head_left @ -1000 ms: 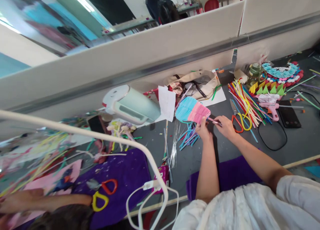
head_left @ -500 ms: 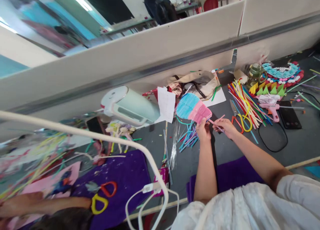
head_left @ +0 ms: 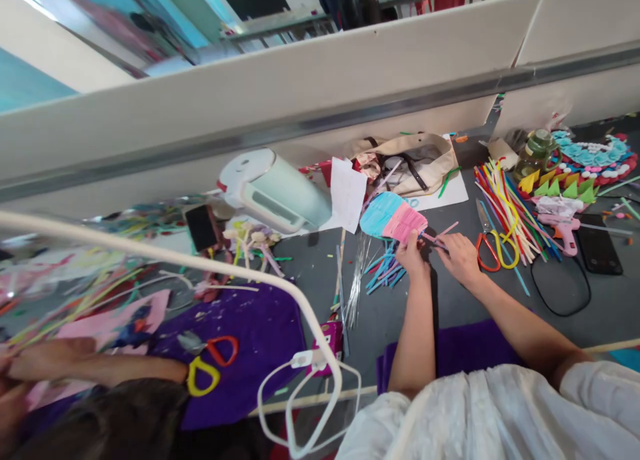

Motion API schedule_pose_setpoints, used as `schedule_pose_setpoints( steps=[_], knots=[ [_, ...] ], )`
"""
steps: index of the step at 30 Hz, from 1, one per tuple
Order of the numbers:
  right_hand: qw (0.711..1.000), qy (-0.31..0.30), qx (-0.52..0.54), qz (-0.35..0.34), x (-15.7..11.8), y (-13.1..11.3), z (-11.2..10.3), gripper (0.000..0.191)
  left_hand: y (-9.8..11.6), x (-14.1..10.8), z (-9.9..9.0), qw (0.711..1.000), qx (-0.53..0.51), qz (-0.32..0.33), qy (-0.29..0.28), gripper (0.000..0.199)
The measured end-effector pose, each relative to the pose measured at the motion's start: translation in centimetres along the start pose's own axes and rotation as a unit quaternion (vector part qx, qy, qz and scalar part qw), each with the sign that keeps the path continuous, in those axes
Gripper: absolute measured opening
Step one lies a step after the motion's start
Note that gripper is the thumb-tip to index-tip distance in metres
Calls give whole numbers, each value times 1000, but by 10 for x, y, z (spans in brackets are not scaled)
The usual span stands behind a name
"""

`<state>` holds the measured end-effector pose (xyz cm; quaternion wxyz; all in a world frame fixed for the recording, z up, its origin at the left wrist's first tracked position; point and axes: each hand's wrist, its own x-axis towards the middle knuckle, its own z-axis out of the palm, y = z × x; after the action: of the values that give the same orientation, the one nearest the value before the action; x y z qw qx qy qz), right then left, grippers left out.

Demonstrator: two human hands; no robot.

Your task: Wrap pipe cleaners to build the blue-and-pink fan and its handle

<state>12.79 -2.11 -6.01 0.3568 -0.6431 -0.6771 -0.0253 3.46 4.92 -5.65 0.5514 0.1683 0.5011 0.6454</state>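
My left hand (head_left: pixel 413 255) pinches the near right corner of a flat panel made of pipe cleaners in rows, with a blue part (head_left: pixel 381 213) and a pink part (head_left: pixel 406 223). At that same corner, my right hand (head_left: pixel 460 259) closes on a thin pink-purple pipe cleaner (head_left: pixel 447 229), whose end sticks out above the fingers. Fingers hide where the strip meets the panel. Below the panel on the table lie short blue and purple pipe cleaners (head_left: pixel 384 272). Scissors (head_left: pixel 491 252) with red and yellow handles rest right of my right hand.
A bundle of coloured pipe cleaners (head_left: pixel 515 213), a pink glue gun (head_left: pixel 565 232) and a black phone (head_left: pixel 599 245) lie right. A pale green kettle (head_left: pixel 285 190) and cloth bag (head_left: pixel 425 160) stand behind. A white cable (head_left: pixel 200 250) crosses left, near another person's arm (head_left: pixel 125 369).
The view has shifted, so most things sit further right. The panel looks lower and flatter. My right hand's fingers reach further over the strip.
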Motion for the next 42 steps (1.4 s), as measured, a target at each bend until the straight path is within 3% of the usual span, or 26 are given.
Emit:
schedule_pose_setpoints(
  steps=[11, 18, 28, 38, 42],
  knots=[
    [999, 39, -27, -22, 7, -2, -4, 16, 11, -13, 6, 1000, -5, 1, -17, 29],
    [997, 51, -53, -21, 20, -2, -2, 16, 10, -8, 14, 1000, -11, 8, -13, 28],
    [998, 28, -52, 1, 26, -2, -3, 18, 19, -2, 14, 999, -13, 15, -37, 29],
    [999, 34, 15, 24, 25, -3, -9, 20, 29, -20, 15, 999, 6, 32, -40, 31],
    [994, 32, 82, 69, 27, -11, -17, 17, 36, -19, 12, 997, 6, 43, -65, 32]
  ],
)
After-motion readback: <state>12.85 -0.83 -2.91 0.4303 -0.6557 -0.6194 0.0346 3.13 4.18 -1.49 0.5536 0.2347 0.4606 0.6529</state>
